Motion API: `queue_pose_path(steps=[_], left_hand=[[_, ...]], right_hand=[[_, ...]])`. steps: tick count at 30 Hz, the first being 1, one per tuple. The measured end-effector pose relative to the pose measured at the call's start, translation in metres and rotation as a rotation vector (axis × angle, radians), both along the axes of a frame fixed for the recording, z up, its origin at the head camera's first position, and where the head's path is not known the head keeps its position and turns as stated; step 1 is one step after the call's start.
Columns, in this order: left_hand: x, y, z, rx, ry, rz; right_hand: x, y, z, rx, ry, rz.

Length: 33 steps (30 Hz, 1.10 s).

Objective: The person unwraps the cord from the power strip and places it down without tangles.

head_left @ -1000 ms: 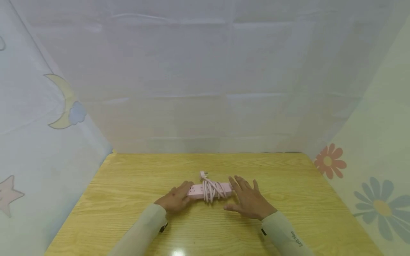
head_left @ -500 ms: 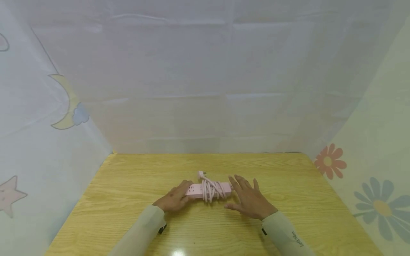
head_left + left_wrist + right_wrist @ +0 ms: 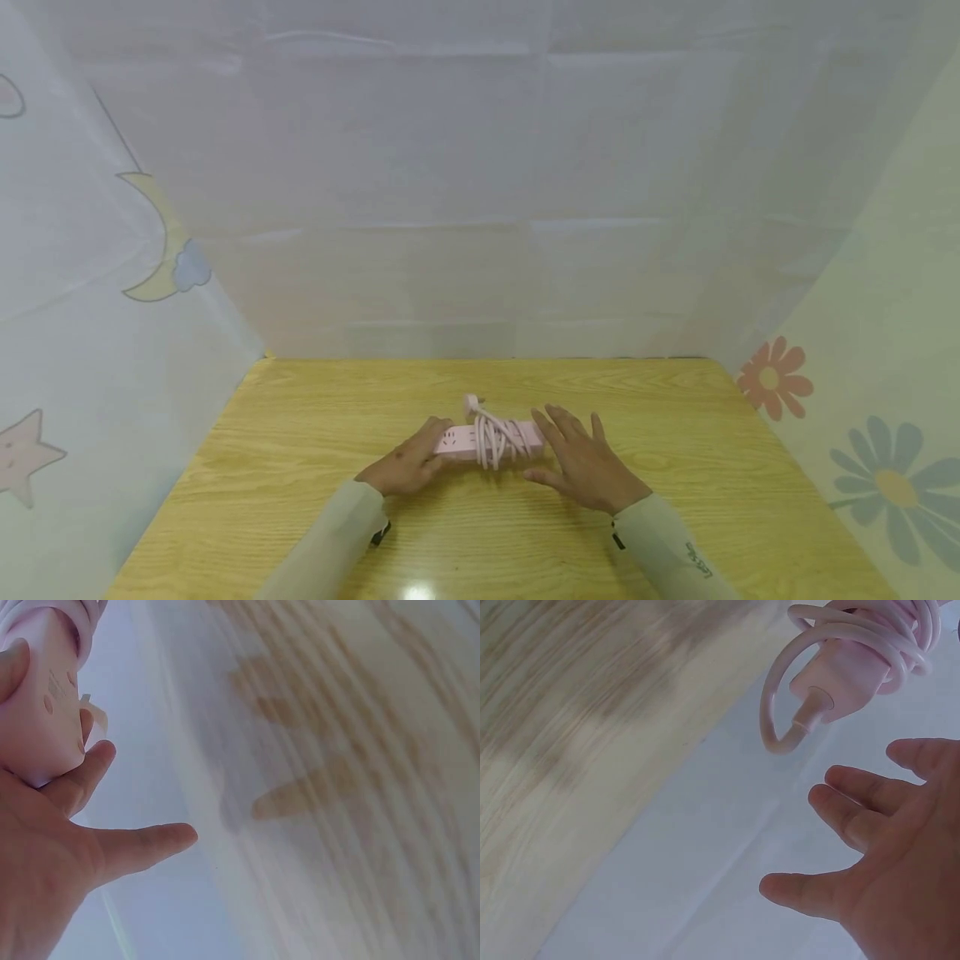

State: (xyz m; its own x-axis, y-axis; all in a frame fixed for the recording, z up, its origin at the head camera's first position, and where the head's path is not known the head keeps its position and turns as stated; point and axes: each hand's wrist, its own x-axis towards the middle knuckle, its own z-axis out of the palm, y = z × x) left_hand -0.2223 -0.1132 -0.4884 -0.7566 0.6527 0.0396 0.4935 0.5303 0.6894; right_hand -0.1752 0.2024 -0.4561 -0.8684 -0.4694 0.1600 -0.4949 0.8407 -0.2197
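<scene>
The head view looked forward and down from well back, the power strip toward six o'clock; both wrist views looked past the fingers from close in, sharing it at ten o'clock in the left, two in the right

A power strip is above a table, its left end in a person's left hand. The right hand is just beside its right end. Cord loops around the strip, the plug beyond its far edge. A sheet hangs behind the table.
</scene>
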Motion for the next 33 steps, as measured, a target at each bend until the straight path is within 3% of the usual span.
queue_pose_path(steps=[19, 33], left_hand=[[0.004, -0.001, 0.014, 0.051, -0.025, -0.015], [0.006, -0.001, 0.016, 0.064, -0.059, -0.016]], right_hand=[[0.0, -0.004, 0.024, -0.039, 0.062, 0.038], [-0.006, -0.007, 0.028, -0.091, 0.092, 0.086]])
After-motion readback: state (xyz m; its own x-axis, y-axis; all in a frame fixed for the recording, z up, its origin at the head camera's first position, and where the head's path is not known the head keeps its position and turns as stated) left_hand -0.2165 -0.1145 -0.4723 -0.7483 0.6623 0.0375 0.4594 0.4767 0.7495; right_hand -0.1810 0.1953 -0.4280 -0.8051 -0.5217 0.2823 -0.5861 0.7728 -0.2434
